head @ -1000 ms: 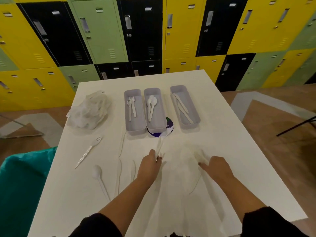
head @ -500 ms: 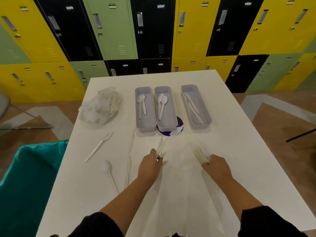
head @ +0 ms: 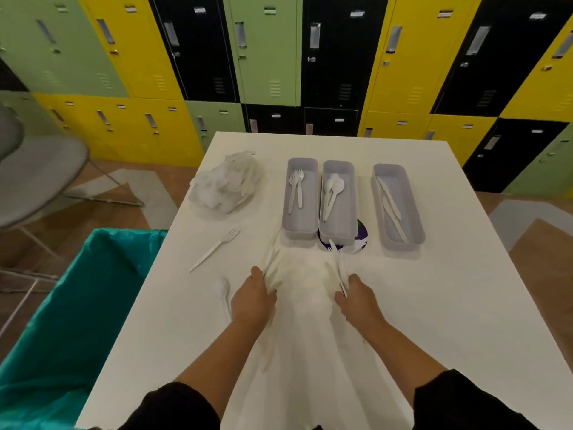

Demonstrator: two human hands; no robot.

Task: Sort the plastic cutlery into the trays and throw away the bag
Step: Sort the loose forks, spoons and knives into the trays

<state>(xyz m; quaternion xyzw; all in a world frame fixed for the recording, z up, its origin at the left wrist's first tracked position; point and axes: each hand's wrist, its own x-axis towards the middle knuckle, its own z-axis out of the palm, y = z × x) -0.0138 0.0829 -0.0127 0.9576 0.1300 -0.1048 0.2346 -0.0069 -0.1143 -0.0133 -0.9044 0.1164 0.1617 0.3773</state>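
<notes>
Both hands grip the clear plastic bag [head: 305,274] on the desk [head: 449,305]: left hand [head: 252,297], right hand [head: 356,297]; three grey trays [head: 302,231] beyond them.

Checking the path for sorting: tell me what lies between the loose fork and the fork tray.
Head view: between the loose fork and the fork tray, mostly bare white table; one thin white utensil handle lies near the tray's corner.

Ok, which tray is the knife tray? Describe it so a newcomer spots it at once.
Start at the white table in front of the lockers, where three grey trays sit in a row at its far half. The knife tray is the rightmost, standing apart from the other two with a gap. It alone holds flat knives, not forks or spoons.
</notes>
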